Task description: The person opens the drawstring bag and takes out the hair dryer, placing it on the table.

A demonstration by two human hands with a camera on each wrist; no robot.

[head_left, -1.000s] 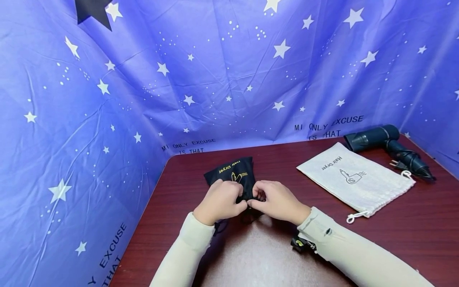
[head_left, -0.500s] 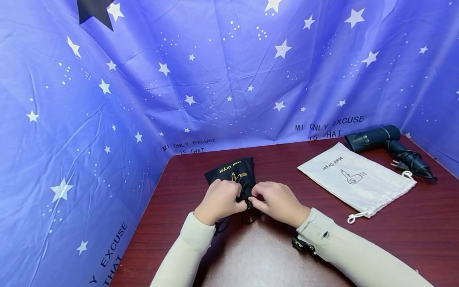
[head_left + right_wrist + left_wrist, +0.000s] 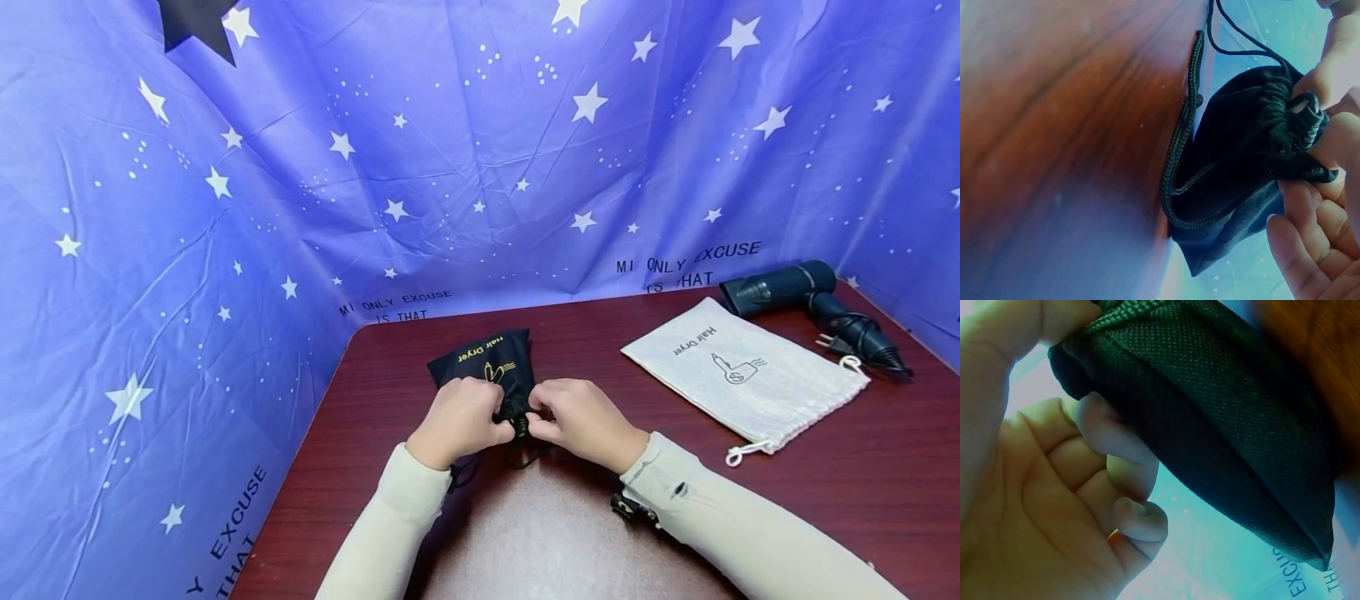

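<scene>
Both left grip (image 3: 459, 422) and right grip (image 3: 585, 422) pinch a black pouch (image 3: 483, 358); starry blue cloth (image 3: 465, 158) hangs behind the red-brown tabletop (image 3: 540, 533)

Left hand (image 3: 459, 422) and right hand (image 3: 583, 422) near each other, knuckles up, both pinching. Left thumb (image 3: 502, 432) and right thumb (image 3: 543, 428) point inward. Left hand's outer fingers (image 3: 1141, 520) curl toward palm. Sleeved left forearm (image 3: 384, 529) and right forearm (image 3: 757, 527) slant outward behind the hands.
</scene>
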